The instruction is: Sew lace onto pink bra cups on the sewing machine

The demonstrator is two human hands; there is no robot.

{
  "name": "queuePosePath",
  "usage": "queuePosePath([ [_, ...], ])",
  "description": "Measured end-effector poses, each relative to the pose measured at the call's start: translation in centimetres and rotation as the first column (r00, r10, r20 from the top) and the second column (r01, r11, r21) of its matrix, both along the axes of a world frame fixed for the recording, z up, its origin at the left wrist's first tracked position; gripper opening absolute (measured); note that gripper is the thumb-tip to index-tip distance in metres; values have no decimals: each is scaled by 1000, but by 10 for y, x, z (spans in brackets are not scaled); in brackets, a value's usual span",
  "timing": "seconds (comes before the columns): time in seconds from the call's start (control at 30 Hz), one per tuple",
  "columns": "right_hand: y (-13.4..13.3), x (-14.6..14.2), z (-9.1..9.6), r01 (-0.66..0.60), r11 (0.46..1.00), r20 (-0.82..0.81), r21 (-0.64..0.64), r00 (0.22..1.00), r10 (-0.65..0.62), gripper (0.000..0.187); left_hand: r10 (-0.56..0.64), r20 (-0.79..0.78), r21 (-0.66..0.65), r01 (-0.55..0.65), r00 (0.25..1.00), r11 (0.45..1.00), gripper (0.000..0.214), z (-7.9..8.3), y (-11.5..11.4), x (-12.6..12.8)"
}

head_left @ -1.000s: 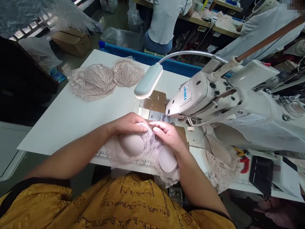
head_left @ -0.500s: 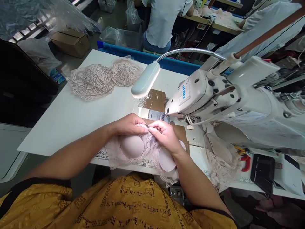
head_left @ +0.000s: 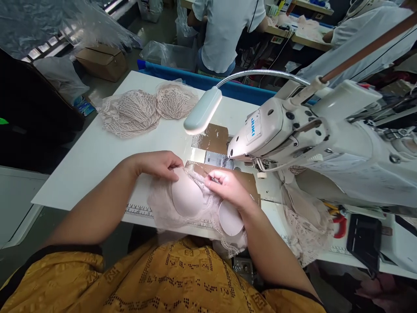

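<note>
Lace bra (head_left: 211,205) lies at the front edge of the surface (head_left: 97,174), before the sewing machine (head_left: 270,130). Left hand (head_left: 159,165): grip pinched on cup (head_left: 187,195) edge; right hand (head_left: 224,184): grip pinched on lace. Advisable: light, even tension; edge flat, lace unpuckered.

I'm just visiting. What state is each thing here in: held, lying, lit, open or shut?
Left hand: pinching the garment's upper edge
Right hand: pinching its lace
Lace garment: held by both hands, smooth cups showing
Lamp: appears lit
Sewing machine: running or stopped, cannot tell
Patterned lace bundle: lying, not held
Cardboard box: looks shut
Red-handled tool: partly hidden, open or shut unclear
</note>
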State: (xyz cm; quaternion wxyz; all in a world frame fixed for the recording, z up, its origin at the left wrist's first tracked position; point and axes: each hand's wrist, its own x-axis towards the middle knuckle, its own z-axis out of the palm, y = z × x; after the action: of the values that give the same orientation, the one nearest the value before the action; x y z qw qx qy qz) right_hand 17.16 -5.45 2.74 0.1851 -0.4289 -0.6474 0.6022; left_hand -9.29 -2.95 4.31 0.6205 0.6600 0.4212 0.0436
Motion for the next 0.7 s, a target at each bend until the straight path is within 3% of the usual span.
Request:
queuePosePath([
  [0.07,-1,0,0,-141,987,-28,-79,990,139,30,96,1,74,-96,995,993,18,3,0,-4],
  [0.1,-1,0,-1,-148,985,-44,-91,989,144,32,144,26,101,-146,989,984,18,3,-1,-4],
  [0.17,0,-3,-4,-37,997,-73,-66,997,32,34,199,97,113,-210,975,971,19,3,-3,0],
  [0.27,2,-8,-7,116,992,-113,42,987,-111,30,192,200,105,-215,961,971,22,0,-7,14],
  [0.5,-1,-11,-6,144,959,-97,245,988,-124,24,167,243,156,-209,955,965,28,-9,-13,38],
  [0.7,-1,-10,-11,183,922,-110,342,982,-154,21,227,266,3,-236,937,972,26,-11,-15,45],
])
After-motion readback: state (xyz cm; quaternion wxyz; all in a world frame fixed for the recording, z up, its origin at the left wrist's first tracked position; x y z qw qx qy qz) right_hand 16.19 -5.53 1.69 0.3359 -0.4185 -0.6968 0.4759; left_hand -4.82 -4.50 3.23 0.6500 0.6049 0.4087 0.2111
